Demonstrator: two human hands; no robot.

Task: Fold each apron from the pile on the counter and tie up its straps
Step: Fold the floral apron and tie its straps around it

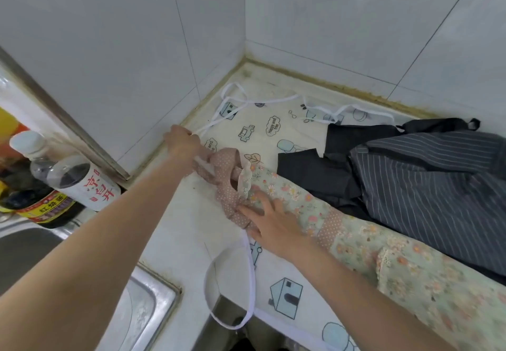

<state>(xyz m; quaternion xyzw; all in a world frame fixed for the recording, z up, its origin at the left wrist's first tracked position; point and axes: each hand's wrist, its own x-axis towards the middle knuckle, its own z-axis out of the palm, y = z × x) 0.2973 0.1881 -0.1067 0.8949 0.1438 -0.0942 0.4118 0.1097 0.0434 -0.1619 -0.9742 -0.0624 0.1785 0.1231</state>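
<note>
A floral apron (383, 244) lies folded into a long strip across the counter, its pink dotted neck strap (227, 170) at the left end. My left hand (182, 142) grips the end of that strap together with a white strap (232, 104). My right hand (269, 220) rests flat with spread fingers on the floral apron's top end. Under it lies a cream apron with cartoon prints (254, 129); its white loop (250, 282) hangs over the counter's front edge. A dark striped apron (427, 186) lies piled to the right.
Tiled walls (342, 16) meet in a corner behind the counter. A steel sink (153, 304) sits at the lower left. A clear bottle with a white label (65, 175) and a dark bottle (46, 208) stand to the left by the sink.
</note>
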